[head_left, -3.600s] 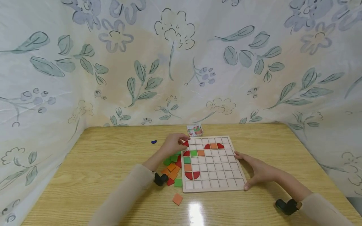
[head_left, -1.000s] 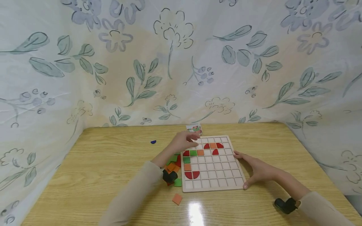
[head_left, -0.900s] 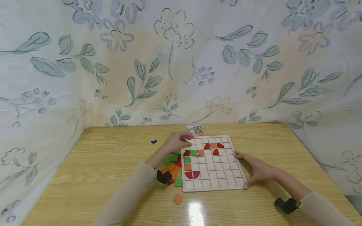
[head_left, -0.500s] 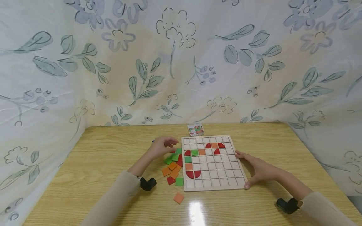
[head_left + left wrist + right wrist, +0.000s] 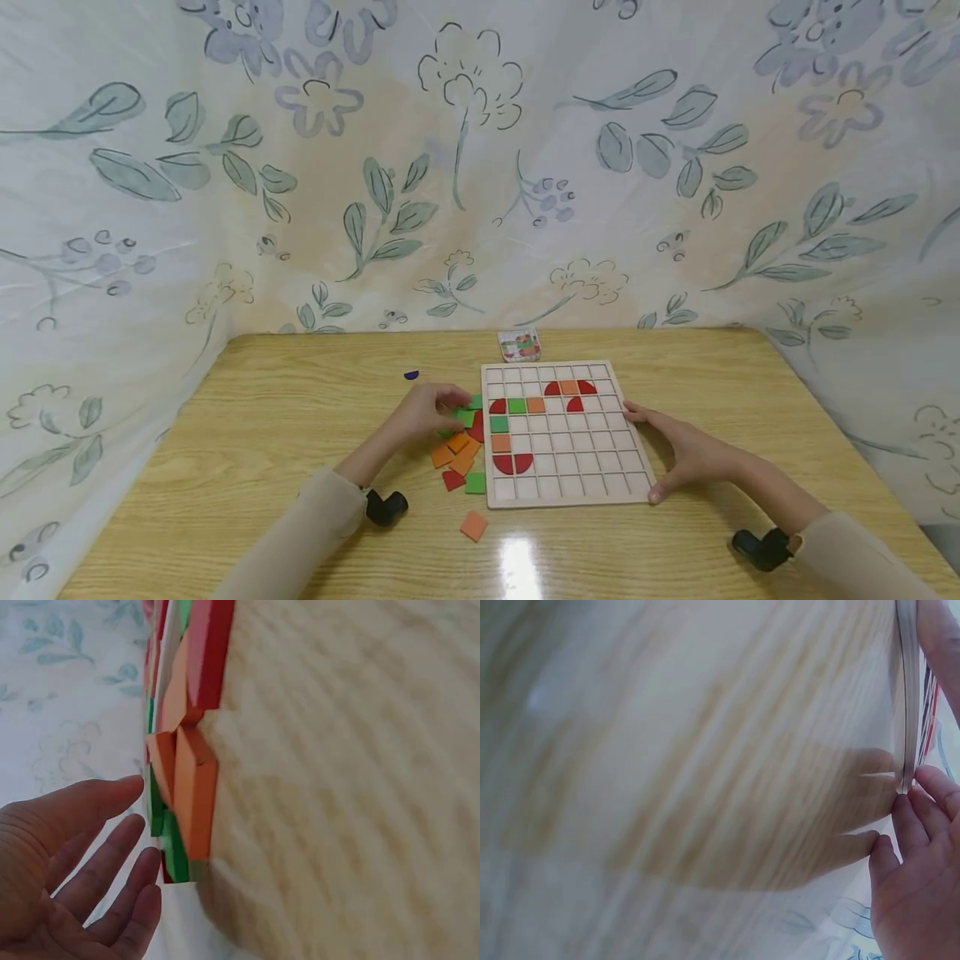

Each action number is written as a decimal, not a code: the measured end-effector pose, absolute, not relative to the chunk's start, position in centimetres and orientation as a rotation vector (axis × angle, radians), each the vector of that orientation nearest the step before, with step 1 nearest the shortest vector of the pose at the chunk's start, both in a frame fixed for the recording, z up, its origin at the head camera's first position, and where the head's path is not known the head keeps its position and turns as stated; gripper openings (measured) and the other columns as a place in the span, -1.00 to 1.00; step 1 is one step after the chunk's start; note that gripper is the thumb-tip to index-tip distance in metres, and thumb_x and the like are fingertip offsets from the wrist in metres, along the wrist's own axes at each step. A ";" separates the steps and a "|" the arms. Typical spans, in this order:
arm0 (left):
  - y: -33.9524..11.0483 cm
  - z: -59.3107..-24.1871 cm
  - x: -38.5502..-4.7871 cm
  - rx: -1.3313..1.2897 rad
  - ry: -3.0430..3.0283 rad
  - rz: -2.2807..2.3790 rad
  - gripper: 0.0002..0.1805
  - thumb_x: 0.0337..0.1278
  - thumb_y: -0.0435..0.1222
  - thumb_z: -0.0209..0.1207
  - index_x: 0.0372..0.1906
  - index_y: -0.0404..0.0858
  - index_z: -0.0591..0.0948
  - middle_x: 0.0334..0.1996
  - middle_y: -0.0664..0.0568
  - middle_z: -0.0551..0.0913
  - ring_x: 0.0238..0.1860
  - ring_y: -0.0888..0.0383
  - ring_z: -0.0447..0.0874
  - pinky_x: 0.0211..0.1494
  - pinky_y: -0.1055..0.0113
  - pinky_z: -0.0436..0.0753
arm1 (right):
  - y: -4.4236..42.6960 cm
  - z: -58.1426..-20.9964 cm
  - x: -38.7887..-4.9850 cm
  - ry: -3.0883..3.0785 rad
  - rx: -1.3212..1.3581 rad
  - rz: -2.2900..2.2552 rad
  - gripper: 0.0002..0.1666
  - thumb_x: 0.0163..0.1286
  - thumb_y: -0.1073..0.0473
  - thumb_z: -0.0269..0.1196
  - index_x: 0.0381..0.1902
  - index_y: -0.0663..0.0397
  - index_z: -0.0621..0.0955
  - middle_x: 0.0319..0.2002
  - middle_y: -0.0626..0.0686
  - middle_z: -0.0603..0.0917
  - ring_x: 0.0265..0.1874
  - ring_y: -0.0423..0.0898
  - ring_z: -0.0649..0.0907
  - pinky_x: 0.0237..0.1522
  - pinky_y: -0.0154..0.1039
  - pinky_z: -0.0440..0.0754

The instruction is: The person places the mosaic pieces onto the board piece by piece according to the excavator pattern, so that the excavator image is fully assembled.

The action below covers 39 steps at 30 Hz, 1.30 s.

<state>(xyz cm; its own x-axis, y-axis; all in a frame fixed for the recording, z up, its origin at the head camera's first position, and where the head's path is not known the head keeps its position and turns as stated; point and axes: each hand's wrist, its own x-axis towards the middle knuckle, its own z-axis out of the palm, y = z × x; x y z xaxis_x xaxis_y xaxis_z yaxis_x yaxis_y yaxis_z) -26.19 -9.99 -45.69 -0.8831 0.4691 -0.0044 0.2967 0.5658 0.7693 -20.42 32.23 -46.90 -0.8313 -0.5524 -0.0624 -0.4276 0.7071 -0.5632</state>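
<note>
Left hand point(image 5: 426, 412) (fingers point(image 5: 103, 859) relaxed) beside loose tiles point(image 5: 462, 459)

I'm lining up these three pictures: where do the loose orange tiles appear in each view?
Head: the loose orange tiles lie left of the board, below the picture's middle.
Left wrist: orange tiles left of centre.
Right wrist: none visible.
Shared landmark: the table, its wood grain showing in all three.

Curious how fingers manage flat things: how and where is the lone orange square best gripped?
Probably by two opposite edges, from above, with the nearer left hand. The orange square lies flat on the table and sits apart from the other pieces, so its edges look free.
</note>
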 end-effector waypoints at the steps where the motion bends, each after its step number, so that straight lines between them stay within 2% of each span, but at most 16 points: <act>1: -10.0 -45.7 -26.1 0.648 2.593 1.205 -0.65 -0.13 -0.36 0.36 -0.11 -0.19 0.65 -0.16 0.08 0.66 -0.13 0.13 0.55 -0.03 0.22 0.53 | 32.2 -47.0 -20.4 2.689 -0.789 -0.806 0.33 -0.37 -0.28 0.49 0.34 0.13 0.22 0.41 0.16 0.09 0.33 0.26 0.11 0.16 -0.64 -0.10; 9: -9.8 -46.1 -25.6 0.625 2.607 1.197 -0.68 -0.06 -0.35 0.33 -0.10 -0.18 0.64 -0.15 0.09 0.67 -0.07 0.12 0.59 0.03 0.18 0.52 | 32.2 -47.1 -20.3 2.700 -0.787 -0.790 0.33 -0.38 -0.30 0.48 0.34 0.11 0.21 0.41 0.16 0.09 0.33 0.26 0.12 0.19 -0.57 -0.05; 16: -9.9 -46.4 -25.4 0.627 2.656 1.181 -0.66 -0.08 -0.30 0.35 -0.09 -0.16 0.64 -0.14 0.11 0.66 -0.09 0.15 0.56 0.03 0.22 0.53 | 32.2 -47.1 -20.2 2.682 -0.784 -0.832 0.32 -0.38 -0.27 0.49 0.34 0.11 0.22 0.42 0.15 0.08 0.34 0.25 0.10 0.13 -0.67 -0.13; 23: -10.1 -46.7 -25.4 0.623 2.637 1.238 -0.64 -0.11 -0.35 0.35 -0.09 -0.19 0.64 -0.10 0.06 0.65 -0.04 0.11 0.56 0.07 0.21 0.52 | 32.2 -46.9 -20.2 2.672 -0.778 -0.843 0.32 -0.37 -0.27 0.49 0.34 0.11 0.21 0.42 0.16 0.08 0.35 0.24 0.09 0.13 -0.68 -0.14; 28: -10.2 -46.7 -25.5 0.591 2.622 1.280 -0.66 -0.08 -0.36 0.33 -0.09 -0.20 0.63 -0.14 0.07 0.66 -0.11 0.13 0.58 0.01 0.24 0.55 | 32.2 -46.9 -20.2 2.679 -0.786 -0.844 0.32 -0.38 -0.26 0.50 0.33 0.11 0.22 0.41 0.17 0.09 0.34 0.26 0.10 0.13 -0.67 -0.13; 34: -10.4 -45.8 -25.8 0.529 2.625 1.382 -0.68 -0.10 -0.40 0.33 -0.12 -0.20 0.65 -0.17 0.05 0.68 -0.14 0.10 0.59 -0.03 0.24 0.56 | 32.2 -46.9 -20.3 2.696 -0.783 -0.813 0.33 -0.39 -0.29 0.49 0.34 0.09 0.22 0.41 0.16 0.09 0.34 0.26 0.11 0.21 -0.53 -0.05; 39: -10.2 -45.1 -25.9 0.511 2.659 1.364 -0.66 -0.13 -0.40 0.35 -0.13 -0.18 0.65 -0.19 0.06 0.68 -0.15 0.12 0.59 -0.05 0.26 0.57 | 32.2 -46.9 -20.4 2.693 -0.777 -0.818 0.33 -0.39 -0.28 0.49 0.34 0.10 0.22 0.41 0.16 0.09 0.34 0.27 0.11 0.20 -0.56 -0.08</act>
